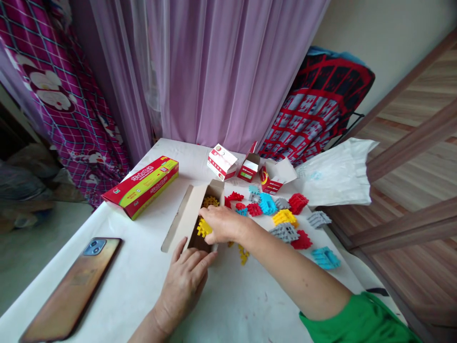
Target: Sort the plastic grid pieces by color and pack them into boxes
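Note:
A narrow cardboard box (222, 189) stands open on the table, its long flap folded out to the left. My left hand (187, 274) grips the near end of this box, fingers over its edge and the flap. Reaching in from the right, my right hand (223, 224) is closed on a yellow interlocking block (203, 228) at the box opening. Darker yellow blocks (210, 201) lie inside at the far end. Just right of the box, a few yellow pieces (243, 256) rest on the table, partly behind my right forearm.
Red, blue, grey and yellow block clusters (285, 233) spread over the table's right side. Behind them stand small open boxes (222, 162) and a white plastic bag (335, 176). A long red-yellow box (143, 186) and a phone (73, 288) lie left on the white table (124, 295).

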`<act>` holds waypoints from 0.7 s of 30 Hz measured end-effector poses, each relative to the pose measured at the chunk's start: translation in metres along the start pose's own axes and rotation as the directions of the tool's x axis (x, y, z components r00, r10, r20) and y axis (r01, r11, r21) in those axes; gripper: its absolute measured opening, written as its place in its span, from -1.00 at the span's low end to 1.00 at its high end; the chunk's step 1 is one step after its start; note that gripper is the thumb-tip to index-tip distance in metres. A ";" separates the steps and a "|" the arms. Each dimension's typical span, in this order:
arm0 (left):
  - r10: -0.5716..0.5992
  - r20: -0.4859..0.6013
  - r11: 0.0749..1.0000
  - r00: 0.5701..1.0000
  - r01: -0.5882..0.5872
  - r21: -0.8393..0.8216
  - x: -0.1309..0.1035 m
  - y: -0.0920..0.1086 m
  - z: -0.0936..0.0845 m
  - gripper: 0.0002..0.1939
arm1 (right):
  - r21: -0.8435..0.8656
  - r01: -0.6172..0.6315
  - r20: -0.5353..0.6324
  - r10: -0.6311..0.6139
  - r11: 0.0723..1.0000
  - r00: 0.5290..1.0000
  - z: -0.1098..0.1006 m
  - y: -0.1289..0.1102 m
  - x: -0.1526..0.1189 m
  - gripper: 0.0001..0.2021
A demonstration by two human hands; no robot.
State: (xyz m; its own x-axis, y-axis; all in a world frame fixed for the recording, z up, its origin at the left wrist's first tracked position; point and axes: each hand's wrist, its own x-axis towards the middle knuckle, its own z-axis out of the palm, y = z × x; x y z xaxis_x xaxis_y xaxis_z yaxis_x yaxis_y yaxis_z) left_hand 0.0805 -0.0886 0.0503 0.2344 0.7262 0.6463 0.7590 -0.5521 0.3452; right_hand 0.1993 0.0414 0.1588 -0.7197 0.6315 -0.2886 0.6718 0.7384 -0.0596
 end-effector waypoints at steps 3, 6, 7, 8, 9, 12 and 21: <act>-0.012 0.016 1.000 1.000 0.012 0.006 -0.001 0.000 0.001 -0.60 | 0.044 -0.012 0.003 0.012 0.999 1.000 -0.003 0.003 -0.003 -0.43; 0.011 0.015 1.000 1.000 -0.012 0.017 -0.001 -0.001 0.000 -0.62 | 0.125 -0.037 -0.107 0.050 0.991 0.993 -0.013 0.016 -0.017 -0.57; 0.019 0.010 1.000 1.000 -0.020 0.023 0.000 -0.001 -0.001 -0.63 | 0.152 -0.053 -0.155 0.077 0.987 0.985 -0.016 0.023 -0.025 -0.65; 0.024 0.004 0.999 1.000 -0.025 0.029 0.000 -0.001 -0.002 -0.64 | 0.174 -0.075 -0.192 0.109 0.982 0.975 -0.018 0.032 -0.034 -0.72; 0.025 0.000 0.999 1.000 -0.025 0.033 0.001 -0.001 -0.002 -0.64 | 0.185 -0.106 -0.209 0.144 0.977 0.967 -0.018 0.042 -0.044 -0.77; 0.026 -0.001 1.000 1.000 -0.026 0.012 0.002 -0.001 -0.003 -0.63 | 0.176 -0.261 -0.176 0.291 0.949 0.940 -0.012 0.081 -0.081 -0.81; 0.182 0.004 0.980 0.983 -0.182 0.082 -0.004 -0.025 0.007 -0.64 | 0.083 -0.817 -0.016 0.821 0.570 0.571 0.024 0.223 -0.217 -0.74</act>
State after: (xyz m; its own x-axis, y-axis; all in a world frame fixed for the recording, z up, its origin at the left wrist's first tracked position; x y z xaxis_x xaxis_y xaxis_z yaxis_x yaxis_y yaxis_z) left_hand 0.0646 -0.0751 0.0344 0.3709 0.6150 0.6958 0.7511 -0.6393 0.1646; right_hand 0.5094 0.0630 0.1853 0.1374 0.9704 -0.1985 0.9858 -0.1145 0.1226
